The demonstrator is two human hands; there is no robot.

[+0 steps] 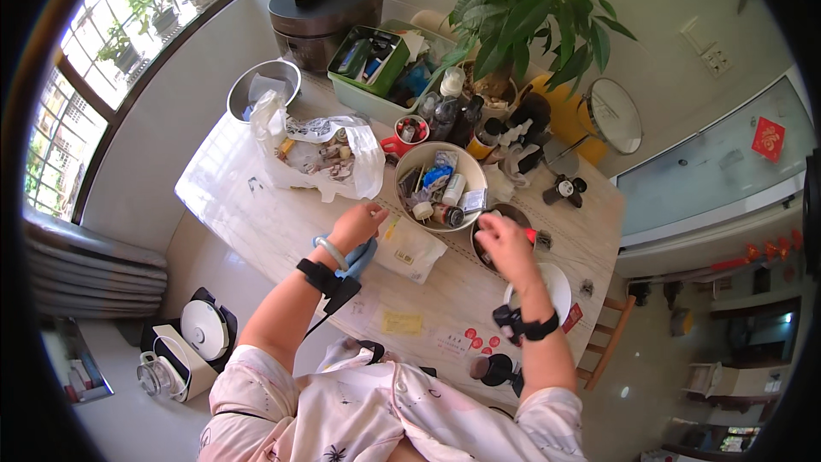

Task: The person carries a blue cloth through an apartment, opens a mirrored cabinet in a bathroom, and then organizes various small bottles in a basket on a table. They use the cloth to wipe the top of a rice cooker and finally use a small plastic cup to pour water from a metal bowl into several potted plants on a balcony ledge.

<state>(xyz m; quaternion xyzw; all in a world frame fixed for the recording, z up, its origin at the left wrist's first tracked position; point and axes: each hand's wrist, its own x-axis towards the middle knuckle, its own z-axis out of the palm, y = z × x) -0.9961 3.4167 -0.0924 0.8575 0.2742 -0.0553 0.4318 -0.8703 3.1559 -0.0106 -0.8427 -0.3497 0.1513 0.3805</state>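
Observation:
My left hand (360,224) hovers above the marble-patterned table (282,231), its fingers curled near a white tissue packet (410,250); whether it holds anything is not plain. A blue cloth (362,260) lies beside that wrist. My right hand (503,240) is over a dark round bowl (476,250) that it partly hides, fingers bent, their tips not clear. Between and beyond the hands stands a cream round tin (401,170) with a white bottle (454,190), a dark-capped jar (448,215) and a blue wrapper (437,176). An open white plastic bag (272,167) of small items stands to the left.
Behind are a steel bowl (232,93), a rice cooker (327,6), a green basket (405,54), a red mug (392,143), several bottles (444,117), a potted plant (526,19) and a round mirror (612,115). A white plate (559,285) lies under my right forearm.

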